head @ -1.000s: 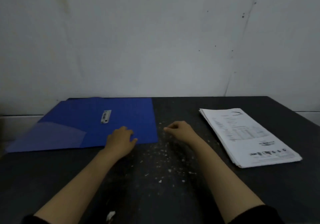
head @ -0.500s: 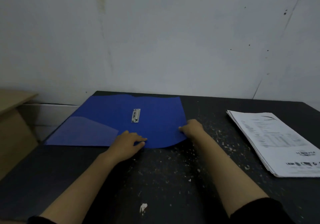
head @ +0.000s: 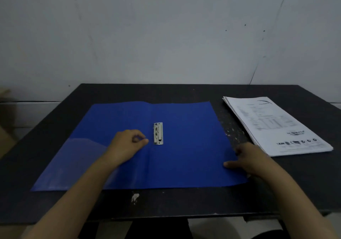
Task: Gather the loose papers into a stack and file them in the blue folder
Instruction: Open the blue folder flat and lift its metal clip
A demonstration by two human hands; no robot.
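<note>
Blue folder [head: 184, 146]: lies opened flat on the desk [head: 166, 201], inner face up, with a white metal clip [head: 158, 133] at the spine and a translucent pocket [head: 81, 157] on the left leaf.

Papers [head: 276, 126]: already squared into one stack, lying on the desk just beyond and to the right of the right hand [head: 247, 159], apart from the folder's right edge. Not yet filed.

Left hand [head: 127, 144]: rests on the folder's left leaf, fingers curled in with thumb meeting fingertips; it appears to hold nothing. The clip sits just to its right, not touched.

Right hand: lies on the folder's right edge near the front corner, thumb stretched flat over the blue leaf, fingers curled at the edge. Whether this grip pinches the leaf or merely presses it cannot be told.

Handling assessment: the stack looks light but limp; sheets are likely to slide and fan if lifted by one corner. Recommended hold is at the two long edges, both hands, thumbs on top, keeping it level. The folder appears thin, flexible plastic, probably slick on the desk; one hand should steady it while the clip is raised. The clip lever is judged stiff and may snap back.
</note>
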